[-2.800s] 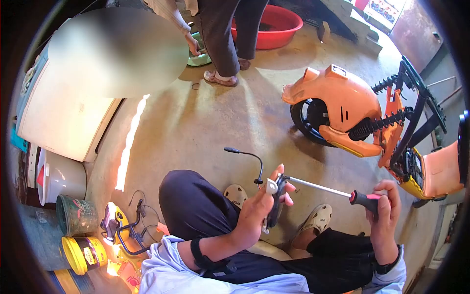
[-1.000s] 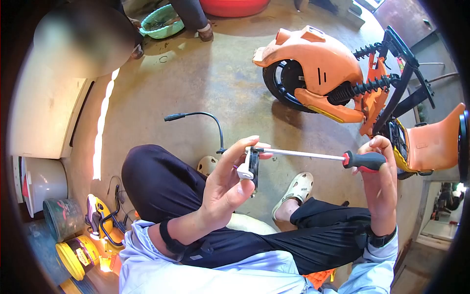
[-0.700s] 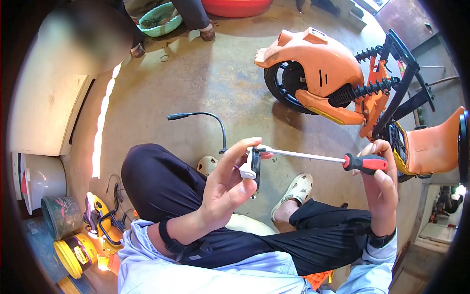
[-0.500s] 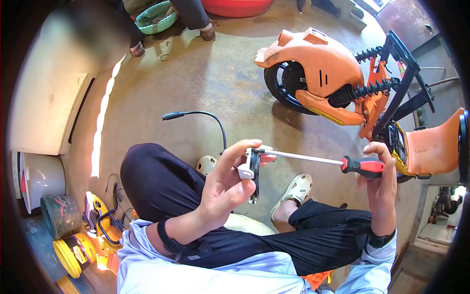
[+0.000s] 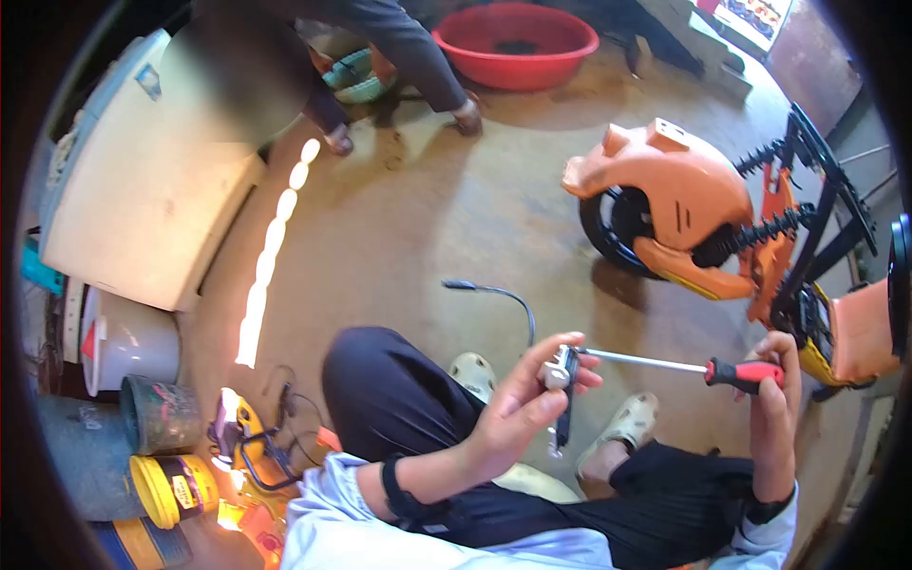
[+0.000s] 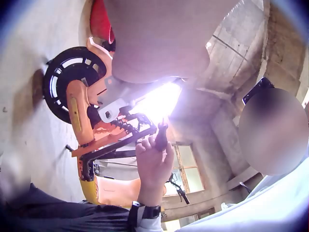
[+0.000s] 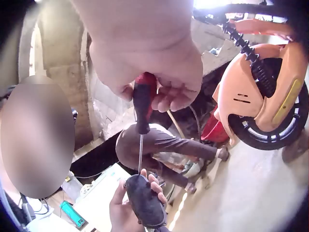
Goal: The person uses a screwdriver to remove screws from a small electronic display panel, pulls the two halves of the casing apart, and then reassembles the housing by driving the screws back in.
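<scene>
My left hand (image 5: 518, 418) holds up a small black part (image 5: 567, 399) with a white bracket (image 5: 557, 370), pinched between thumb and fingers. In the right wrist view the part's dark oval back (image 7: 146, 200) faces the camera. My right hand (image 5: 774, 408) grips the red and black handle of a screwdriver (image 5: 746, 372). The shaft runs level to the left, its tip at the top of the black part; the exact contact is too small to tell. A black cable (image 5: 503, 293) with a plug end arches beside the left hand.
An orange scooter body (image 5: 689, 195) with a wheel lies at the right. Another person bends near a green basin (image 5: 359, 81) and a red tub (image 5: 518, 57). At the left stand a white cabinet (image 5: 133, 209), buckets (image 5: 166, 413) and a yellow pail (image 5: 176, 489).
The head view has shifted, so the hands appear lower and further right, and the red tub shows more fully. Both hands keep their hold on the part and the screwdriver.
</scene>
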Demonstrator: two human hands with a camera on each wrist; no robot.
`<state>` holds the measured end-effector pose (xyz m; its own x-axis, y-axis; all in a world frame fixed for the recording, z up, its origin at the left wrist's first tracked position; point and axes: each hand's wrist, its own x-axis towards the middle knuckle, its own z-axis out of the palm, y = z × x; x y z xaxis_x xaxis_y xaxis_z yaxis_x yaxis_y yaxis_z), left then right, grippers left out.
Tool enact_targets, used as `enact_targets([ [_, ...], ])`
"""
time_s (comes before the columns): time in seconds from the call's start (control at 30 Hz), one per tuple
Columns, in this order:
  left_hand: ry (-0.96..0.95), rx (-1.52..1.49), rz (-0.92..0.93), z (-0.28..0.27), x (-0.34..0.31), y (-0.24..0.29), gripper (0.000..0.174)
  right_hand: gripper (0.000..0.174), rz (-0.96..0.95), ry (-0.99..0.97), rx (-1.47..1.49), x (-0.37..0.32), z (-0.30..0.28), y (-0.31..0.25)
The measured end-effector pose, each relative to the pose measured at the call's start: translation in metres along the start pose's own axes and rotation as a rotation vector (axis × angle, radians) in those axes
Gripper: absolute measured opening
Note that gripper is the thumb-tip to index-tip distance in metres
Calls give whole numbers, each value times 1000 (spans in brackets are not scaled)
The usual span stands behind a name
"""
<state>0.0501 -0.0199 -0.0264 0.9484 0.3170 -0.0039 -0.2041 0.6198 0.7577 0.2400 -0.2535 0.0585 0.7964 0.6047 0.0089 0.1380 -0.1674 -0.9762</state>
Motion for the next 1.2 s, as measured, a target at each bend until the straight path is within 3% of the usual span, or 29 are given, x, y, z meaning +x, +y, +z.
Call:
enact_targets([
  [0.03,-5,-13,-15,0,0,0,70,50,-138,27,-18,2,7,3],
  [0.1,-25,-5,-25,-3,1,-2,67,50,-209,44,2,4,13,2],
  [0.17,11,-74,-70,-2,0,-1,64,56,-92,-87,143,5,9,0],
  [0.33,30,-74,-126,-3,0,1,60,59,3,-69,-162,0,-5,2],
  [0.4,29,-77,-134,-3,0,0,60,55,-254,-32,-98,6,2,12],
  [0.43,25,-91,-135,-3,-1,0,60,55,-252,-31,-97,5,2,11],
  [0.5,21,-105,-139,-2,-1,1,60,52,-40,-35,28,3,9,-3],
  [0.53,24,-114,-150,-1,-2,2,61,52,-39,-34,30,2,5,-6],
  [0.6,24,-123,-166,-1,-2,2,62,51,284,-27,-36,-1,-6,-10],
  [0.63,15,-125,-173,0,-2,3,63,51,287,-24,-35,-1,-7,-6],
  [0.7,6,-126,-183,0,-2,3,64,51,-165,35,-129,3,-2,9],
  [0.8,26,-136,-158,1,0,3,65,46,-297,22,-23,6,15,7],
  [0.83,24,-112,-111,0,1,2,65,46,-273,34,-32,7,11,9],
  [0.9,55,-99,-75,2,1,-2,66,43,47,-73,115,1,-8,10],
  [0.97,18,-36,-40,0,1,-3,67,42,121,1,2,-1,-5,-3],
  [1.03,-21,-18,6,-2,0,-4,67,46,-156,-24,24,2,-2,7],
  [1.1,-48,-23,37,-1,-2,-1,64,52,-126,79,102,0,22,-8],
  [1.2,-30,45,56,-3,0,-2,69,59,-38,-8,103,0,7,-4],
])
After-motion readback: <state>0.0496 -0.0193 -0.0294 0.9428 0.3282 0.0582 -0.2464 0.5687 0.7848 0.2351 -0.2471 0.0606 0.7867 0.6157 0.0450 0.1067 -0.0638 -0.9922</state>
